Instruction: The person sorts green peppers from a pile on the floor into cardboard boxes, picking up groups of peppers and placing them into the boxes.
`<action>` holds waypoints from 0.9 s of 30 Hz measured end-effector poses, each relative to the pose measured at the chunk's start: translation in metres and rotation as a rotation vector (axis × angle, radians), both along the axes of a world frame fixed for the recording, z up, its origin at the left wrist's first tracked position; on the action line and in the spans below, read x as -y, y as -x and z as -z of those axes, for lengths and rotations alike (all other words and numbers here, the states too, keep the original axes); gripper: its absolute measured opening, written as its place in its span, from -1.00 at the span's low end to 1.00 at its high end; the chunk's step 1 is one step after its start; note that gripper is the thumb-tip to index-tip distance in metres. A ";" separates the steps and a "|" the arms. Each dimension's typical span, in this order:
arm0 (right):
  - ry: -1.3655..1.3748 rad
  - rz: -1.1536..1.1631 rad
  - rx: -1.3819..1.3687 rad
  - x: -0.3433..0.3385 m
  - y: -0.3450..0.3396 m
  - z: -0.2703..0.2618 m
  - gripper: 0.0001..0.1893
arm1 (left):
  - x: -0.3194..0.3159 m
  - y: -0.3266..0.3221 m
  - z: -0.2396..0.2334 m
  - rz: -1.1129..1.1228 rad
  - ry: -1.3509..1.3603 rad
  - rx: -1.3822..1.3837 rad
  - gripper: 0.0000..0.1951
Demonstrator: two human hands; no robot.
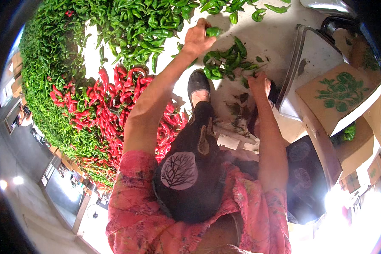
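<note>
My left hand (199, 37) reaches forward over the pale floor, its fingers closed round a green pepper (213, 31). Close to my right leg, my right hand (257, 83) is low beside a small group of green peppers (230, 60); its fingertips touch or nearly touch one of them, and I cannot tell whether it grips anything. A large heap of green peppers (130, 22) spreads ahead and to the left. Red peppers (109, 104) lie in a pile left of my left leg, partly hidden behind my left arm.
My dark shoe (199, 84) stands near the small group. Loose leaves (238, 108) litter the floor between my legs. At right are a pale tub (314, 54) and an open cardboard box (336, 92) with a green vegetable print and green peppers (349, 131) inside.
</note>
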State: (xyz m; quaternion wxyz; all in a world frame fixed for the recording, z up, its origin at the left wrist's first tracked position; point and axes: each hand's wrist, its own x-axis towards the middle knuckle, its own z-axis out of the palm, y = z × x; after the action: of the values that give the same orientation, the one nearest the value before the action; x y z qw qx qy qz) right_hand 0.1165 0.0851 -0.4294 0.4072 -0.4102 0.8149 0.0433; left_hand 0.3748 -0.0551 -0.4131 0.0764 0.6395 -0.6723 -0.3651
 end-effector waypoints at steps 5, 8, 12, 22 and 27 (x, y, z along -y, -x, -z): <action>-0.035 0.071 0.084 0.004 -0.007 -0.024 -0.57 | -0.078 -0.019 -0.001 0.159 0.063 0.233 -0.52; 0.047 0.084 0.148 -0.010 0.009 -0.015 -0.59 | -0.088 0.003 0.000 0.123 0.072 0.246 -0.51; 0.018 0.045 0.311 0.003 0.006 -0.038 -0.67 | -0.087 -0.012 -0.003 -0.002 0.051 -0.002 -0.48; 0.000 0.051 0.427 0.013 -0.021 -0.022 -0.74 | -0.144 -0.064 -0.012 -0.011 0.209 0.309 -0.43; 0.013 0.125 0.497 0.001 -0.018 -0.021 -0.70 | -0.139 -0.065 -0.007 -0.179 0.055 -0.091 -0.45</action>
State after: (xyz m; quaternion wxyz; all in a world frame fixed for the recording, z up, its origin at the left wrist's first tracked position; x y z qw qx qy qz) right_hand 0.1346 0.0845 -0.4081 0.5941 -0.3596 0.7139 -0.0896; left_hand 0.4401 0.0843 -0.4063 0.1568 0.6774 -0.6180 -0.3669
